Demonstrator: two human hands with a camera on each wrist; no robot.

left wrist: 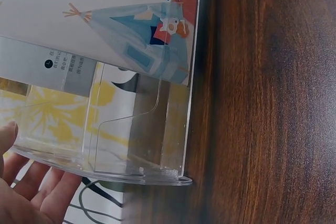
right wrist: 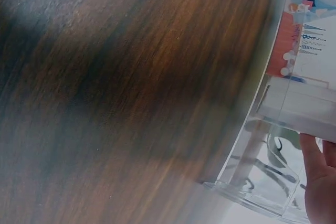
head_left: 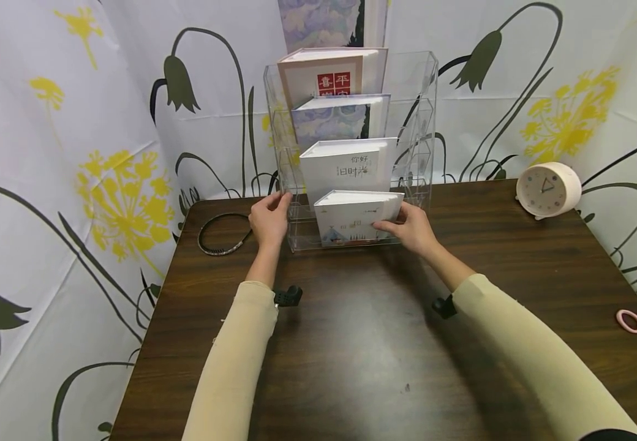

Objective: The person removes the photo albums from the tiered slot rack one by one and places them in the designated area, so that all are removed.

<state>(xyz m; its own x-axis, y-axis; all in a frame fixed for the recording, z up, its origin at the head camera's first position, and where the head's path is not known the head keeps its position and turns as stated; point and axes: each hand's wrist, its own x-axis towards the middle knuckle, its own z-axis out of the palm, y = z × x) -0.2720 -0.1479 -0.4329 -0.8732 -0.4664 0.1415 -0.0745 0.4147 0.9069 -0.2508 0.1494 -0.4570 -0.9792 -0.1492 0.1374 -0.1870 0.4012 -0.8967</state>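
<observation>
Two cream sleeves [head_left: 238,349] reach in from the near side over a brown wood-grain desk [head_left: 351,367]. A pink ring [head_left: 619,320] lies well off to the right, near the desk's edge. A black device [head_left: 288,296] sits at the left wrist, another [head_left: 444,307] at the right.

The right hand [head_left: 413,229] grips the right side of the front book [head_left: 351,223], thumb on its white cover, fingers at the side edge. This book, with a blue tent printed low on it, stands in the nearest tier of a clear rack [head_left: 423,128] on the desk. The left hand [head_left: 270,217] pinches the rack's left edge between thumb and fingers.

A dark hoop [head_left: 222,252] lies just left of the left hand; farther right stands a round cream clock [head_left: 547,190].

Behind the front book, stepping up and away, come a white book [head_left: 346,171], a purple-blue book [head_left: 332,122], a beige book [head_left: 313,82] with red squares, and a painted book [head_left: 321,24] cut off above. A white flower-patterned curtain [head_left: 131,61] hangs farthest.
</observation>
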